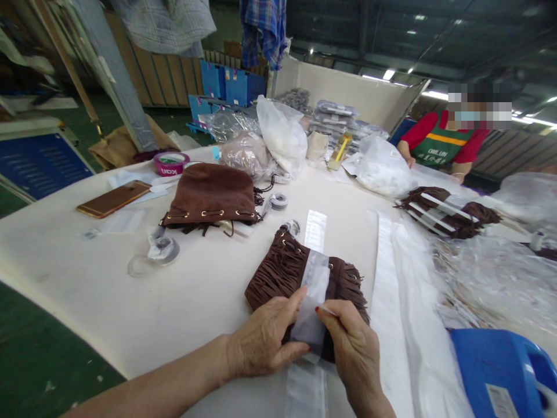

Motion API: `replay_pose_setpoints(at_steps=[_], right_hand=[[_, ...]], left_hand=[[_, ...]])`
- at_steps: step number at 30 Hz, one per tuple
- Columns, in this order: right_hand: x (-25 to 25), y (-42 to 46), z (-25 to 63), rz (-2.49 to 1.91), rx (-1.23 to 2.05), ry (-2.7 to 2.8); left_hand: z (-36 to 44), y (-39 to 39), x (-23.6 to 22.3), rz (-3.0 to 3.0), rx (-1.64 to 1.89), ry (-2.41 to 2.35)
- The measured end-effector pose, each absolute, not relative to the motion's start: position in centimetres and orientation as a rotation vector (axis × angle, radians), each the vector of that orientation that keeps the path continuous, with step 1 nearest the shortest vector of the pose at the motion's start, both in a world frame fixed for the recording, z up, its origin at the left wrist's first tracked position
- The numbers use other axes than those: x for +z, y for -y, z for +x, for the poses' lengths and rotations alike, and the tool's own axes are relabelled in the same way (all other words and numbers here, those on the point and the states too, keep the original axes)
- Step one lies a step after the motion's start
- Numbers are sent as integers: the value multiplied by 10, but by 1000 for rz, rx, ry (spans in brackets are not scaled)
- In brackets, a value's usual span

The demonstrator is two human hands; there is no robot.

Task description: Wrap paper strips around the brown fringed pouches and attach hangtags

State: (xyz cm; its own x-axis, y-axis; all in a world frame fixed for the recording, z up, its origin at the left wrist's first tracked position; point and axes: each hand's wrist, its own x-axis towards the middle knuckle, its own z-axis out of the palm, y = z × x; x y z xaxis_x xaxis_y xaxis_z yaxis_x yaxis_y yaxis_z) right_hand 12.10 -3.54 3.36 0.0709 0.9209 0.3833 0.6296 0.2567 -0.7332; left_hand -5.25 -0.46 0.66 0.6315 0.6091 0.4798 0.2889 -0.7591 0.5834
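Note:
A dark brown fringed bag (278, 267) lies on the white table in front of me, with a translucent plastic strip (315, 281) across its middle. My left hand (267, 334) rests on the strip and the bag's near side, thumb and fingers apart. The fingers of my right hand (352, 342) pinch the strip's edge at its right side. Under the bag, a white strip (316, 226) sticks out at the far end. Beyond, to the left, lies a smooth brown drawstring bag (213, 194) with eyelets along its edge.
A phone (114, 199), a purple tape roll (171, 164) and a small clear tape roll (165, 248) lie left. White plastic sheets (391, 307) and a blue container (500, 371) are right. Another wrapped brown bundle (448, 212) lies near a co-worker (448, 139). Stuffed plastic bags (282, 136) stand behind.

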Motion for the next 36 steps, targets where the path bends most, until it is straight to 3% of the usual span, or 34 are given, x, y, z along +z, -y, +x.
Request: replay_pose_setpoints(at_steps=[8, 23, 36], right_hand=[[9, 29, 112, -1735, 508, 1327], [-3, 29, 100, -1747, 152, 1390], [3, 26, 107, -1848, 443, 1260]], left_hand=[[-41, 9, 6, 2429, 1105, -854], [-33, 11, 16, 2773, 909, -836], [-31, 13, 11, 3067, 751, -866]])
